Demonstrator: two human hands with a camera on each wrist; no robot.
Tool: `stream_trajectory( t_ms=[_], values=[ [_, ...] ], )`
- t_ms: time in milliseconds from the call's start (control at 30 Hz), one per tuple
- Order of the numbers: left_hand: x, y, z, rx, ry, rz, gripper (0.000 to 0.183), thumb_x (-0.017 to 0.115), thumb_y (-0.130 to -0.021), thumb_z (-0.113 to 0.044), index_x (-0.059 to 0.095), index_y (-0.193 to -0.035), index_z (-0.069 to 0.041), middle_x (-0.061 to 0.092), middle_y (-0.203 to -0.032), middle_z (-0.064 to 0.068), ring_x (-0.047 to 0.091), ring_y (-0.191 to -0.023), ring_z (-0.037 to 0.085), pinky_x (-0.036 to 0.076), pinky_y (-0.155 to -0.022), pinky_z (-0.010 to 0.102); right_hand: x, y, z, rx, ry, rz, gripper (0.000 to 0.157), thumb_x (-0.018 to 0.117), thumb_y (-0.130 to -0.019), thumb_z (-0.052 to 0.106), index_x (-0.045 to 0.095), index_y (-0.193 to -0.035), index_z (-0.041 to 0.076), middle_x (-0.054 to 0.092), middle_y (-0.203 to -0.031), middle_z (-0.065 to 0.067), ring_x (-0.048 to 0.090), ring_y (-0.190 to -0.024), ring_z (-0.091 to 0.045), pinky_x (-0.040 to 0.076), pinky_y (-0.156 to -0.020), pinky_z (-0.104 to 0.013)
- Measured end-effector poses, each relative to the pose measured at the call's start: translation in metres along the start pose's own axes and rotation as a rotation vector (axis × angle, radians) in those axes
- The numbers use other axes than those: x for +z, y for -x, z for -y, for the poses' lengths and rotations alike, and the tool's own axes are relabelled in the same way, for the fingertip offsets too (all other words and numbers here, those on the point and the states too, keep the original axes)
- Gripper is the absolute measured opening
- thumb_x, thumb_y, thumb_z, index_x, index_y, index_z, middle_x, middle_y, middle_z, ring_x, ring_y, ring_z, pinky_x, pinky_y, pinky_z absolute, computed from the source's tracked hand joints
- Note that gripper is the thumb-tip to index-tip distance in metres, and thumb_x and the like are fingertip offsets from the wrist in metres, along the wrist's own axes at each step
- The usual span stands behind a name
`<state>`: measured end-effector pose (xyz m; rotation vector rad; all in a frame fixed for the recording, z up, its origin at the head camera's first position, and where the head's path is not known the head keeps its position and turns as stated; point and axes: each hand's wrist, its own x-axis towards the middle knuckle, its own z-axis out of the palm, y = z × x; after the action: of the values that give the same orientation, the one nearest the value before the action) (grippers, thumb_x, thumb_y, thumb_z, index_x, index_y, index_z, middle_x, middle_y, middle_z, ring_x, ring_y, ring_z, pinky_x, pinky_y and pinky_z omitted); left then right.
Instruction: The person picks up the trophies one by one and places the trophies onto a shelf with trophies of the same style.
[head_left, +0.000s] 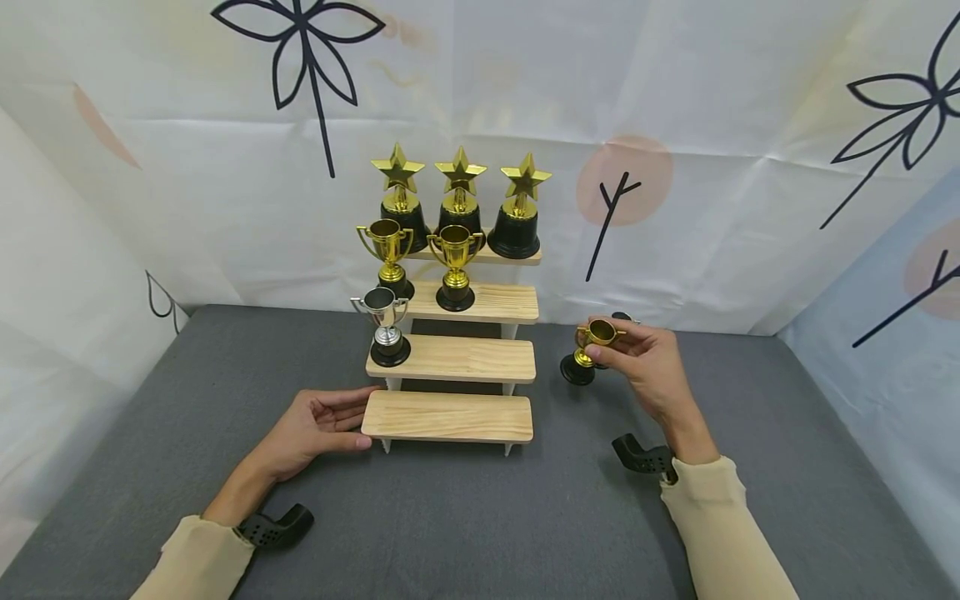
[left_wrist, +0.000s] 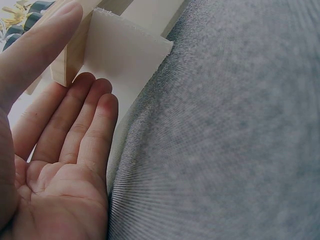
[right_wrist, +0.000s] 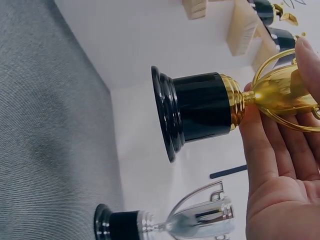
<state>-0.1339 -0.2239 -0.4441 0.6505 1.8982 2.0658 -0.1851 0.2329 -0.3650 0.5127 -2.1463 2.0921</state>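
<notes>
My right hand (head_left: 651, 367) pinches a small gold trophy cup (right_wrist: 202, 107) by its bowl, black base downward, right of a stepped wooden stand (head_left: 450, 415). In the right wrist view the base hangs above the grey table. My left hand (head_left: 311, 433) is at the left end of the lowest step, fingers extended, fingertips right at the wood and the white side support (left_wrist: 122, 55). A silver trophy cup (head_left: 387, 312) stands at the left of the second step up. Two gold trophy cups, left (head_left: 390, 250) and middle (head_left: 454, 258), stand on the step above it.
Three gold star trophies (head_left: 459, 187) line the top step, near the white patterned backdrop (head_left: 510, 75). Another silver trophy cup (right_wrist: 200, 220) stands on the grey table (head_left: 465, 525) beyond my right hand, mostly hidden in the head view.
</notes>
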Motion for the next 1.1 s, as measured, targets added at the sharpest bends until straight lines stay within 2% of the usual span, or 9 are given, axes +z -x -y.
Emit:
stream_trajectory(
  t_ms=[200,533,767,1100],
  values=[
    [0.0,0.0,0.001,0.002,-0.002,-0.002,0.072,0.077,-0.08,0.015,0.039,-0.141,0.023,0.057,-0.142,0.015,0.061,-0.124,0.018,0.053,-0.101,0.034,0.003,0.002,0.009,-0.018,-0.003,0.001,0.043,0.075,-0.086,-0.012,0.061,-0.126,-0.018,0.075,-0.112,-0.002,0.073,-0.099,-0.016,0.062,-0.082,-0.026],
    [0.0,0.0,0.0,-0.008,-0.011,-0.011,0.073,0.078,-0.08,0.014,0.04,-0.141,0.023,0.055,-0.142,0.019,0.061,-0.123,0.018,0.053,-0.101,0.034,0.006,0.005,0.021,-0.034,-0.004,-0.01,0.041,0.075,-0.085,-0.013,0.065,-0.124,-0.014,0.075,-0.111,-0.004,0.073,-0.098,-0.017,0.063,-0.081,-0.026],
    [0.0,-0.001,0.0,-0.005,-0.009,-0.012,0.073,0.078,-0.08,0.015,0.039,-0.142,0.023,0.056,-0.142,0.016,0.061,-0.124,0.017,0.053,-0.101,0.034,0.008,0.005,0.027,-0.054,-0.006,-0.02,0.043,0.074,-0.085,-0.015,0.06,-0.125,-0.02,0.075,-0.113,-0.005,0.073,-0.099,-0.018,0.063,-0.083,-0.028],
    [-0.001,-0.001,0.001,-0.003,-0.016,-0.013,0.073,0.078,-0.079,0.015,0.04,-0.141,0.023,0.053,-0.143,0.026,0.061,-0.123,0.017,0.053,-0.101,0.034,0.009,0.007,0.034,-0.072,-0.025,-0.03,0.041,0.074,-0.084,-0.016,0.064,-0.123,-0.017,0.074,-0.114,-0.006,0.073,-0.1,-0.018,0.062,-0.085,-0.028]
  ],
)
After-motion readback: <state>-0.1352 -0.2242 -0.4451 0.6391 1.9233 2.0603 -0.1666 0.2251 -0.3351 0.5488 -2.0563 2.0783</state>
